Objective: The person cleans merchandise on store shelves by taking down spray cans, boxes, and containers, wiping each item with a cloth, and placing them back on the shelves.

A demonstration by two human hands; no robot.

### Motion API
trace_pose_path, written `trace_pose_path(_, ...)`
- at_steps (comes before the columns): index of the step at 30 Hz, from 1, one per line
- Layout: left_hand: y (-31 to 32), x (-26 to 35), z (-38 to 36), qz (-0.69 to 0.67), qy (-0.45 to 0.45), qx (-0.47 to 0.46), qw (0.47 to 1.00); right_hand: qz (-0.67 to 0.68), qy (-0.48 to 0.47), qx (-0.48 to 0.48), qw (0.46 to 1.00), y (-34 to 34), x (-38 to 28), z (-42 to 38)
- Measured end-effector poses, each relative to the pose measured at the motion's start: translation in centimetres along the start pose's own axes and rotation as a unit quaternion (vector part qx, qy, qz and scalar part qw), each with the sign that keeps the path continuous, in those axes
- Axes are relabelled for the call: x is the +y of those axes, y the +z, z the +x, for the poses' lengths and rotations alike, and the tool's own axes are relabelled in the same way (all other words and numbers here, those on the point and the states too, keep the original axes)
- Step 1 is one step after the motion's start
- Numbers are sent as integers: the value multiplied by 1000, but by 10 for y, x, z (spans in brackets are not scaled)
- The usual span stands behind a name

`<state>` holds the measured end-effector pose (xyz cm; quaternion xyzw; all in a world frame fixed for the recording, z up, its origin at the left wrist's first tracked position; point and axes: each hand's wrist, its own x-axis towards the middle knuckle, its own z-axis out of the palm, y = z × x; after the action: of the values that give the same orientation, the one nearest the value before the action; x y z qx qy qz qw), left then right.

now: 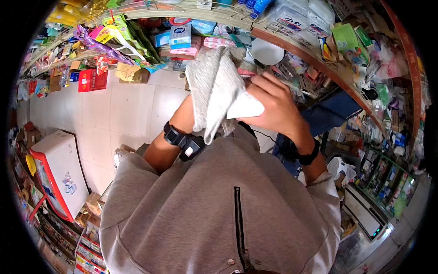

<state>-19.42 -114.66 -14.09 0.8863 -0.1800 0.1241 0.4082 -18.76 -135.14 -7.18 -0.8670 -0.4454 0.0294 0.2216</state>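
A light grey knitted cloth [214, 86] hangs in folds in front of me, held up at chest height. My left forearm [180, 118] reaches up behind it, and the cloth hides the left hand and its fingers. From the right, my right hand [272, 101] has its fingers bent and closed round a smooth white piece with a rounded corner [246, 106]. This white piece lies against the cloth's right side, overlapping its lower folds; I cannot tell what it is.
Shelves [191, 10] packed with small goods curve across the front and right. A red packet [92, 80] hangs at the left shelf edge. Beyond my right hand sits a round white dish [268, 51]. A white cabinet with red trim [61, 169] stands on the tiled floor at left.
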Motion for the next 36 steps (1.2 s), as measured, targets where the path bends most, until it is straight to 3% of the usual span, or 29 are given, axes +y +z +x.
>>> trace_pose_path(1, -11, 5, 0, -116, -154, -93, 977, 115, 37, 9, 993, -2, 3, -4)
trace_pose_path(2, 10, -4, -17, -358, -190, -38, 913, 226, 73, 18, 971, -3, 6, -6)
trace_pose_path(3, 32, -15, -34, -577, -212, 20, 789, 225, 71, 17, 972, -1, 7, -9)
trace_pose_path(4, 34, -14, -36, -577, -210, 22, 789, 285, 103, 69, 950, 4, 6, -17)
trace_pose_path(5, 35, -13, -39, -632, -235, 15, 738, 344, 136, 120, 921, 9, 7, -23)
trace_pose_path(7, 36, -9, -47, -729, -285, -7, 622, 329, 121, 127, 928, 15, 10, -26)
trace_pose_path(9, 35, -6, -55, -805, -332, -30, 491, 456, 171, 182, 854, 31, 3, -25)
trace_pose_path(10, 35, -5, -57, -835, -354, -39, 420, 468, 193, 172, 845, 38, 3, -24)
trace_pose_path(11, 36, -5, -57, -834, -355, -40, 420, 416, 182, 175, 874, 45, 4, -23)
trace_pose_path(13, 40, -1, -58, -773, -389, -52, 498, 339, 141, 159, 916, 43, 7, -12)
trace_pose_path(14, 40, -2, -59, -773, -390, -50, 498, 341, 141, 157, 916, 35, 3, -9)
trace_pose_path(15, 40, -3, -59, -748, -371, -52, 549, 181, 133, 149, 963, 24, -1, -6)
trace_pose_path(17, 44, -10, -61, -705, -339, -55, 621, 16, 123, 137, 983, 17, -3, -9)
trace_pose_path(18, 47, -15, -64, -689, -329, -55, 643, 79, 150, 149, 974, 18, -2, -12)
trace_pose_path(20, 55, -40, -83, -908, -277, -40, 312, 143, 212, 171, 952, 29, -2, -20)
trace_pose_path(21, 51, -43, -87, -919, -271, -40, 284, 144, 210, 170, 952, 42, 4, -27)
trace_pose_path(22, 46, -43, -91, -916, -276, -34, 289, 274, 240, 148, 919, 56, 10, -36)
trace_pose_path(23, 41, -43, -94, -891, -296, -19, 343, 399, 265, 123, 869, 64, 15, -44)
trace_pose_path(25, 28, -36, -98, -837, -323, 4, 441, 428, 285, 76, 854, 64, 16, -51)
trace_pose_path(27, 24, -32, -94, -796, -335, 18, 504, 486, 337, 57, 805, 67, 19, -56)
trace_pose_path(28, 25, -29, -89, -782, -335, 23, 525, 486, 336, 59, 804, 63, 20, -55)
trace_pose_path(30, 27, -23, -75, -761, -331, 29, 557, 308, 309, 242, 867, 45, 20, -47)
trace_pose_path(31, 29, -20, -67, -755, -326, 29, 568, 309, 309, 243, 866, 38, 14, -41)
trace_pose_path(33, 36, -12, -50, -749, -317, 31, 580, 223, 202, 276, 913, 30, -9, -27)
trace_pose_path(36, 47, -1, -30, -750, -311, 30, 583, 177, 212, 291, 916, 41, -32, -3)
